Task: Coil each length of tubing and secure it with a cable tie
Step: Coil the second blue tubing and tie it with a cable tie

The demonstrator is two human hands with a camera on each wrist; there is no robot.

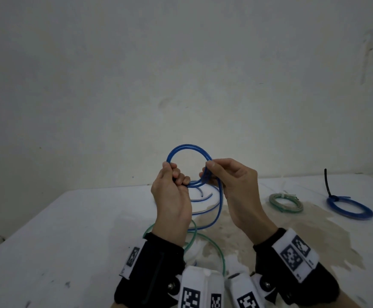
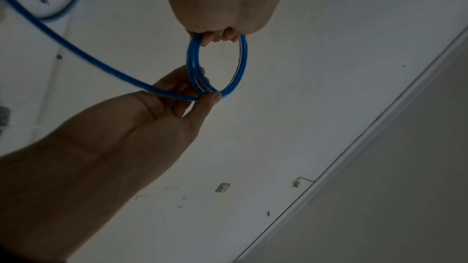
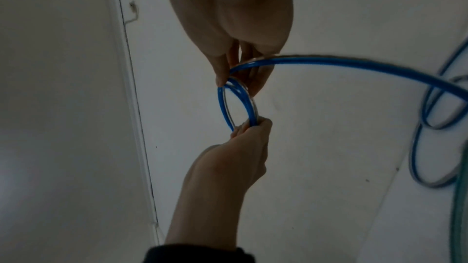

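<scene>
Blue tubing coil pinched between curled fingers of both hands above table

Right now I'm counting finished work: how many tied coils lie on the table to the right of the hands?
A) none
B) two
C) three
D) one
B: a pale green coil and a blue coil with a black tie lie on the table.
</scene>
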